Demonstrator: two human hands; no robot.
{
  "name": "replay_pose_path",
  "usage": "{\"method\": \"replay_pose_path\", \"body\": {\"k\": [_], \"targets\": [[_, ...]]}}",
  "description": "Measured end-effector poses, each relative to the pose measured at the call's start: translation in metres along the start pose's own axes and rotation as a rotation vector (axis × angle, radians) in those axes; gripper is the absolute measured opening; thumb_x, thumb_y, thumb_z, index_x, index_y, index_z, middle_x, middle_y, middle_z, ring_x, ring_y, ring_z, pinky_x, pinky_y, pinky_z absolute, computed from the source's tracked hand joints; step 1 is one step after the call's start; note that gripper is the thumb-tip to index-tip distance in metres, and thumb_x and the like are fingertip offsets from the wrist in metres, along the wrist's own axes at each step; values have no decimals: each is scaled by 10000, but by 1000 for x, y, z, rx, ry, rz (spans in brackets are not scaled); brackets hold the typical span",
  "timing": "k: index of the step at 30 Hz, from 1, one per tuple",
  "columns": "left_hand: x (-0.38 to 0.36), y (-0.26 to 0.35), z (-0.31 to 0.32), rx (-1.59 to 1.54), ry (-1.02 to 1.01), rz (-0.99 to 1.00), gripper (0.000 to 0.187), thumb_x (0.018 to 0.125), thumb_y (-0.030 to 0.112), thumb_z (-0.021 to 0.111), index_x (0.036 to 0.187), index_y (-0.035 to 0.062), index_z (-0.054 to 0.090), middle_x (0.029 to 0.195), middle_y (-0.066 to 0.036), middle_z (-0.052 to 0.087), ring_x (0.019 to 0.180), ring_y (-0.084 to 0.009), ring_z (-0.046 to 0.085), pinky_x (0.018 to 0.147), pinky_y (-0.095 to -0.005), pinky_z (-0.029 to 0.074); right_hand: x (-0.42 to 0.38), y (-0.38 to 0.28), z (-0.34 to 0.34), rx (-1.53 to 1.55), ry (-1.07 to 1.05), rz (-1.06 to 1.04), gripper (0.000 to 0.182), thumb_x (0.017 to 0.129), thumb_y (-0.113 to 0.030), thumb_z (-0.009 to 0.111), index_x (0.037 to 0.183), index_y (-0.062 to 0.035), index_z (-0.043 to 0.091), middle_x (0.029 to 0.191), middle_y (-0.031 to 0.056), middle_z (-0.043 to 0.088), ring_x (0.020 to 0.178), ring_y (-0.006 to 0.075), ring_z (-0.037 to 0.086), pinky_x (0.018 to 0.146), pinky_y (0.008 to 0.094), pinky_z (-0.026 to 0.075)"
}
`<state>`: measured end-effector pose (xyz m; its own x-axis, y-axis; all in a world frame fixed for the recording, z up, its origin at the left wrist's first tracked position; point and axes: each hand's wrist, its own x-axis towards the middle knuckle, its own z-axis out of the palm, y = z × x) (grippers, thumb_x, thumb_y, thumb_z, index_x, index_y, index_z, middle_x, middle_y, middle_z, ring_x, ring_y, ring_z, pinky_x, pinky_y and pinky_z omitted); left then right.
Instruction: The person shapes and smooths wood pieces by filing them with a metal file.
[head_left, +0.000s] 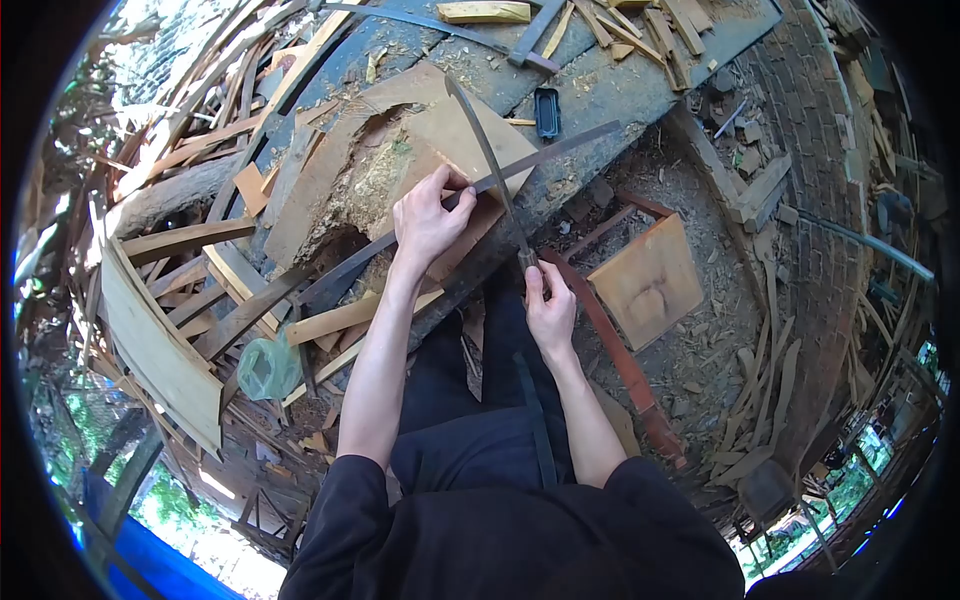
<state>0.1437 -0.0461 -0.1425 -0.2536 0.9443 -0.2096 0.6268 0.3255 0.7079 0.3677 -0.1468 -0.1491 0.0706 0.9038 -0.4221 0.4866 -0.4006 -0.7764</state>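
My left hand point(432, 220) is closed on a long dark wooden strip point(565, 150), pressing it down over a thick plank on the bench. Thumb and fingers sit close to where a blade crosses the strip. In my right hand point(550, 310) is the dark handle of a long, narrow handsaw point(482, 135), its blade slanting away to the upper left. The teeth are too small to make out. Beneath the strip lies a broad wooden slab point(425, 125) with a rough, hollowed, crumbly patch.
A small black tray point(547, 112) sits on the dark workbench point(590, 75) among sawdust and offcuts. Long boards point(160, 340) are piled at left, with a green plastic bag point(270, 368). A reddish frame with a wooden seat panel point(650, 280) stands on the littered ground at right.
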Motion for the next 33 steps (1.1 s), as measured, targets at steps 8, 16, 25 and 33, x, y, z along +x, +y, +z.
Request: {"method": "replay_pose_path", "body": {"k": [8, 16, 25, 33], "targets": [[0, 1, 0, -11, 0, 13, 243, 886, 355, 724, 1003, 143, 719, 876, -84, 778, 801, -288, 744, 733, -410, 539, -19, 4, -5, -24, -2, -13, 398, 1053, -435, 595, 1178, -73, 707, 953, 180, 753, 940, 408, 732, 778, 448, 552], [1, -2, 1, 10, 3, 17, 241, 883, 340, 719, 995, 127, 705, 891, -90, 778, 830, -300, 749, 744, -415, 542, -19, -3, -9, -84, -12, -45, 394, 1045, -437, 608, 1172, -78, 710, 895, 180, 746, 891, 417, 732, 739, 450, 555], [1, 3, -3, 19, 1, 17, 269, 862, 358, 717, 982, 117, 705, 906, -112, 770, 867, -318, 744, 746, -428, 542, -17, -8, -16, -119, -33, -35, 380, 1041, -439, 611, 1176, -99, 716, 923, 206, 747, 924, 440, 719, 739, 470, 553], [-4, -2, -3, -42, 34, 181, 218, 881, 260, 744, 976, 70, 696, 931, -106, 749, 887, -302, 740, 752, -407, 558, -19, -24, -24, -219, -49, -56, 399, 1048, -457, 585, 1199, -111, 713, 906, 219, 743, 908, 457, 710, 739, 504, 550]]}}
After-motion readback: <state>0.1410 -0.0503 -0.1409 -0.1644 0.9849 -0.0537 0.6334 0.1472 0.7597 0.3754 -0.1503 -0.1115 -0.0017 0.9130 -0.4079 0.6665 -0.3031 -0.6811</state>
